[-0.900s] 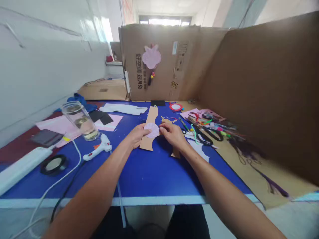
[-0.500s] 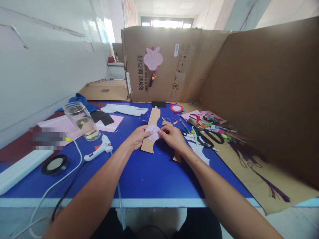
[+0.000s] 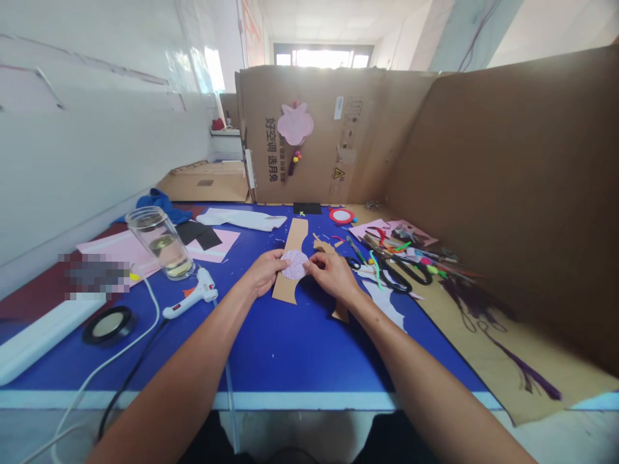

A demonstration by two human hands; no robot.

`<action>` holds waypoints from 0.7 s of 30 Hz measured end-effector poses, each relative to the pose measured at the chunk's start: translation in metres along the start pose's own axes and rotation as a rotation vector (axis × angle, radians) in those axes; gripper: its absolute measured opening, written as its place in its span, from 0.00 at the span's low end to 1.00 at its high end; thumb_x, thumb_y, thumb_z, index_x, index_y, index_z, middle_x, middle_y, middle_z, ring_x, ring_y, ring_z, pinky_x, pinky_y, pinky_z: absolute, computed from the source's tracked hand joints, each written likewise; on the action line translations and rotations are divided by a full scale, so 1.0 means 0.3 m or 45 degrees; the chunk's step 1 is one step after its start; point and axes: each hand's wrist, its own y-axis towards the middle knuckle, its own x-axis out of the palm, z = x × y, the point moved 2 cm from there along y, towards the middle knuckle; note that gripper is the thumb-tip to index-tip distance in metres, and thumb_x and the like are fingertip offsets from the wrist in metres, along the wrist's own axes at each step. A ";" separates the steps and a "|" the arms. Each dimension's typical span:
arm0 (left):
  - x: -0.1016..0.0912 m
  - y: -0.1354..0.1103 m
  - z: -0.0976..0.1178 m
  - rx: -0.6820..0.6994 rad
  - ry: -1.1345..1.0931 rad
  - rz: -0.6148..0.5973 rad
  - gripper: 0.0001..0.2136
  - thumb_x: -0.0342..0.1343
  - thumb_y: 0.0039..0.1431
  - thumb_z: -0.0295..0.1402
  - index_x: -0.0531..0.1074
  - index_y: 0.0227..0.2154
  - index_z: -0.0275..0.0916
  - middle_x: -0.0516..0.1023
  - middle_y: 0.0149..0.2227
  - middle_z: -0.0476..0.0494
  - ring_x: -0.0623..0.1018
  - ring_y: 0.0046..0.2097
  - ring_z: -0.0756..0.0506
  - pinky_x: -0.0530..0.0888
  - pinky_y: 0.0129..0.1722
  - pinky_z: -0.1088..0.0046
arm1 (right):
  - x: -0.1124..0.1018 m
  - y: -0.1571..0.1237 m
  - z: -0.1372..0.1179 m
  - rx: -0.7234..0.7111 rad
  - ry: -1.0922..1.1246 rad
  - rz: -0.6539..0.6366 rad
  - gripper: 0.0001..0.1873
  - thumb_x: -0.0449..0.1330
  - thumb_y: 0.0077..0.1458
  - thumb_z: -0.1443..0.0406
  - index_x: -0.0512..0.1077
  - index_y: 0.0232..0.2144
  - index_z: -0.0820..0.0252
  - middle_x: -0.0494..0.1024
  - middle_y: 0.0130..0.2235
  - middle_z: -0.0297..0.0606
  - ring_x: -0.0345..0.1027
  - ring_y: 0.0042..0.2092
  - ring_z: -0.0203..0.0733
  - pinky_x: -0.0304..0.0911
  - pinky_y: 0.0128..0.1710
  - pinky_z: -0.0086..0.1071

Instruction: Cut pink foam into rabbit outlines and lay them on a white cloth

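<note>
Between my two hands is a round pale-purple disc (image 3: 294, 265) with a wrinkled, lined surface. My left hand (image 3: 269, 272) grips its left edge, the thumb lying on top. My right hand (image 3: 329, 273) pinches the right edge between thumb and fingers. Under the disc a strip of brown cardboard (image 3: 285, 291) with a curved cut side lies on the blue table (image 3: 290, 348). Further cardboard scraps (image 3: 340, 312) lie beneath and behind my right hand, partly hidden by it.
At left are a white glue gun (image 3: 193, 295), a glass jar (image 3: 162, 243) of liquid and a black tape roll (image 3: 107, 324). Black-handled scissors (image 3: 396, 277), pens and paper scraps crowd the right. Cardboard panels (image 3: 367, 142) wall the back and right. A red-rimmed round piece (image 3: 342, 216) lies behind.
The view has tilted slightly, so everything sits a little lower. Both hands keep hold of the disc in nearly the same pose.
</note>
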 end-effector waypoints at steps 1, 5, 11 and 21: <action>-0.001 0.000 0.000 -0.001 0.002 0.001 0.13 0.68 0.52 0.20 0.84 0.42 0.32 0.88 0.39 0.35 0.87 0.37 0.43 0.83 0.43 0.69 | -0.001 -0.001 -0.002 0.000 -0.009 0.000 0.11 0.64 0.65 0.60 0.84 0.33 0.55 0.85 0.32 0.35 0.75 0.35 0.42 0.58 0.35 0.33; -0.003 0.000 -0.001 -0.014 -0.012 0.009 0.13 0.68 0.52 0.20 0.83 0.43 0.32 0.88 0.39 0.35 0.87 0.37 0.43 0.83 0.42 0.68 | -0.003 -0.004 -0.005 -0.015 -0.046 0.017 0.11 0.64 0.65 0.59 0.85 0.34 0.54 0.85 0.32 0.36 0.74 0.33 0.42 0.57 0.34 0.33; 0.000 0.000 0.001 -0.031 -0.005 0.025 0.12 0.65 0.54 0.19 0.83 0.42 0.31 0.87 0.39 0.35 0.86 0.36 0.43 0.83 0.43 0.67 | -0.003 -0.011 -0.002 0.009 -0.060 0.045 0.11 0.64 0.65 0.59 0.85 0.34 0.54 0.85 0.31 0.35 0.73 0.31 0.41 0.56 0.34 0.33; 0.005 0.001 -0.001 0.001 -0.004 -0.008 0.13 0.67 0.52 0.20 0.83 0.42 0.31 0.87 0.40 0.34 0.86 0.39 0.43 0.82 0.45 0.68 | -0.002 -0.011 0.006 0.015 -0.061 0.066 0.12 0.64 0.66 0.60 0.84 0.32 0.54 0.86 0.33 0.36 0.76 0.34 0.43 0.59 0.36 0.34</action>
